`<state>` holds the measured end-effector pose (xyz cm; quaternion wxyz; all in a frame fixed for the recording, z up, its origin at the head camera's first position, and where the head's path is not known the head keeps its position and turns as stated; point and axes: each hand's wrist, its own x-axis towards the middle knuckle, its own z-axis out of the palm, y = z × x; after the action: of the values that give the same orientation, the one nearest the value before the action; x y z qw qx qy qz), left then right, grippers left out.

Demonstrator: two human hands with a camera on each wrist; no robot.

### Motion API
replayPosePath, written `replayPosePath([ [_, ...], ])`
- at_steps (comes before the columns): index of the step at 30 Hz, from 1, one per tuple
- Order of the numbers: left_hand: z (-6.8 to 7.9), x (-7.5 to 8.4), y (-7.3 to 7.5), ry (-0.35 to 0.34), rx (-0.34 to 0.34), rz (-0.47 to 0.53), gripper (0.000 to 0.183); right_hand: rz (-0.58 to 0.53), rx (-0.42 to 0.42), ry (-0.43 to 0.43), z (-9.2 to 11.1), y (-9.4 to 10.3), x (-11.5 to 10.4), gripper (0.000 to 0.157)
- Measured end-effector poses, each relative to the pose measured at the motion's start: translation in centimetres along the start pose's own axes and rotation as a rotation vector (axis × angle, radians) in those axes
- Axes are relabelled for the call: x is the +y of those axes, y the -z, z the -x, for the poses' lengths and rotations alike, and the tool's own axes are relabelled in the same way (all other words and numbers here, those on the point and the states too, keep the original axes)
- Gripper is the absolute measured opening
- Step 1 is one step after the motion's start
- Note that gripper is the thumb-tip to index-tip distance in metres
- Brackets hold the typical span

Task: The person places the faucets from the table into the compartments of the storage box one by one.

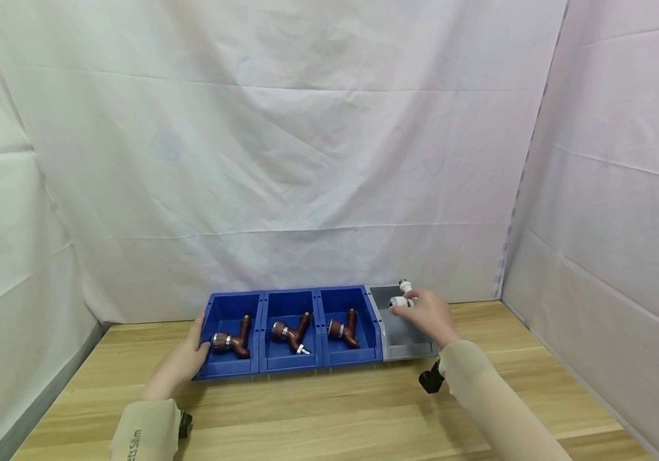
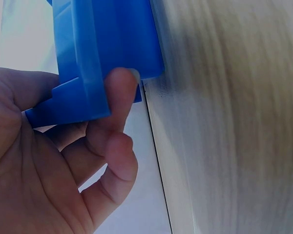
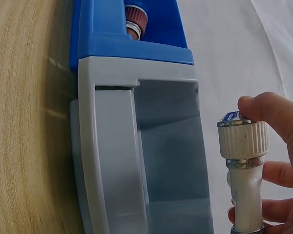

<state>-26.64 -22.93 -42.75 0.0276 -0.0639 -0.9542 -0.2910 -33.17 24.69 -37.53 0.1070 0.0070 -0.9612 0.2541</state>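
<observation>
My right hand (image 1: 430, 315) holds a white tap (image 3: 246, 180) with a ribbed round knob, over the grey bin (image 1: 410, 351) at the right end of the row. In the right wrist view the thumb lies on the knob's end and the fingers wrap behind the body. My left hand (image 1: 182, 355) grips the outer wall of the leftmost blue bin (image 2: 85, 63), its thumb on one side and fingers on the other. That bin holds a brown tap (image 1: 240, 339).
To its right, the middle blue bin (image 1: 292, 363) holds a brown tap (image 1: 293, 333) with a silver nozzle. Another blue bin (image 1: 352, 356) beside the grey one contains a brown tap (image 1: 348, 330). The row stands on a wooden table (image 1: 318, 416) before a white cloth (image 1: 306, 160).
</observation>
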Motion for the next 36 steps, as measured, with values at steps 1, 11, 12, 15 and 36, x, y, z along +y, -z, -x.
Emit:
replayPosePath([
  [1,0.03,0.02,0.02,0.001,-0.003,0.001,0.065,-0.002,-0.004,0.0,0.0,-0.02,0.0,0.069],
  [11,0.05,-0.09,0.08,0.002,-0.009,0.003,0.065,-0.021,-0.002,0.01,-0.22,-0.05,-0.15,0.068],
  [12,0.05,-0.15,0.05,0.003,-0.008,-0.003,0.065,-0.017,-0.003,0.013,-0.21,-0.08,-0.13,0.067],
  [15,0.01,-0.3,-0.02,0.002,-0.005,-0.013,0.065,-0.007,-0.004,0.019,-0.14,-0.23,-0.03,0.065],
  [36,-0.07,-0.19,-0.04,0.005,-0.014,-0.012,0.066,-0.009,-0.025,0.0,0.03,-0.55,0.53,0.07],
])
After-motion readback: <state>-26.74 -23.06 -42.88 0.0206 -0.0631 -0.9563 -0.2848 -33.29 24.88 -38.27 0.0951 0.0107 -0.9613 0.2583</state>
